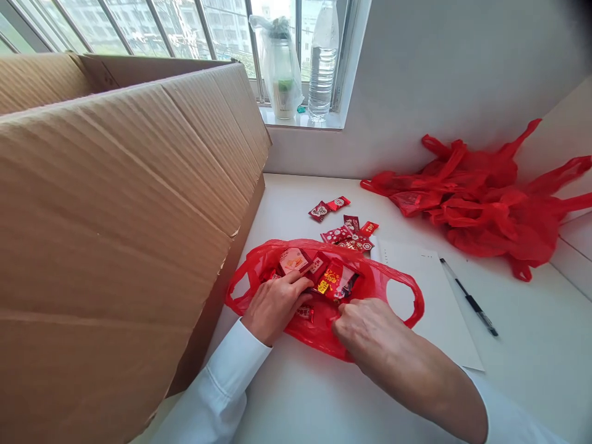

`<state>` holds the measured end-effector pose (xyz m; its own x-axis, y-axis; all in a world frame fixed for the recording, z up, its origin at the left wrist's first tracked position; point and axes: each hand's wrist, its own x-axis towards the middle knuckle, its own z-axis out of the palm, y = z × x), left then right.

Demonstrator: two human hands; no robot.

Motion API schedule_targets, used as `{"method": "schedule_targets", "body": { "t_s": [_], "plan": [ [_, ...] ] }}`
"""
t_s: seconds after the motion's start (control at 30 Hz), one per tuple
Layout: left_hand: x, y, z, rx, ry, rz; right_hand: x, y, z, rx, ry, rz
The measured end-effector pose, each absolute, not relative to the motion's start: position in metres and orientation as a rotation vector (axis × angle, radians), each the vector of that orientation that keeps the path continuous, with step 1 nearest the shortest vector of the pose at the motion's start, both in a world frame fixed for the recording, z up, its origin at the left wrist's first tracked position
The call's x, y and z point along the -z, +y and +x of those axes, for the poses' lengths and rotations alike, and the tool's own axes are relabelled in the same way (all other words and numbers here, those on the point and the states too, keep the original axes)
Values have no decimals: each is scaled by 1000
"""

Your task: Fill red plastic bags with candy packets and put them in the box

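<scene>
Bag of thin red plastic (319,343) being reached into on white tabletop (300,404); red-wrapped packets (329,280) being contained, small red-maroon sachets (337,234) being left outside. Left hand (276,304): fingers being laid together. Right hand (365,324): being curled; pinching indeterminable, both.

A barred window (226,24) fills the upper left, its slanting dark bars (205,29) set against bright daylight. Beyond it stand pale buildings (176,31), washed out by the glare, with some greenery (247,61) lower down. The sill (303,119) is white and glossy. To its right runs a plain wall (416,74) – greyish in the softer light – meeting a side wall (568,123) at a corner. Below spreads a smooth white desk (296,404).
</scene>
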<state>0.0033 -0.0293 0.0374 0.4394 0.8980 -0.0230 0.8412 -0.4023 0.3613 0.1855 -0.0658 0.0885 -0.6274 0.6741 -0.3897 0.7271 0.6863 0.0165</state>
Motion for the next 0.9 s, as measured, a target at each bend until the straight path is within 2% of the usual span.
{"method": "schedule_targets", "body": {
  "t_s": [0.13,0.27,0.53,0.7,0.9],
  "plan": [
    [-33,-30,4,-403,1530,2387,-70,-70,186,62,2695,1075],
    [-30,-32,11,-358,1650,2430,-57,-72,187,-31,2737,1091],
    [-47,-33,4,-105,1520,2469,-92,-63,182,87,2505,1010],
    [-50,-33,-5,43,1444,2504,-102,-49,182,212,2470,1252],
    [-50,-38,-4,-34,1432,2457,-71,-31,193,54,2553,1534]
  ]
}}
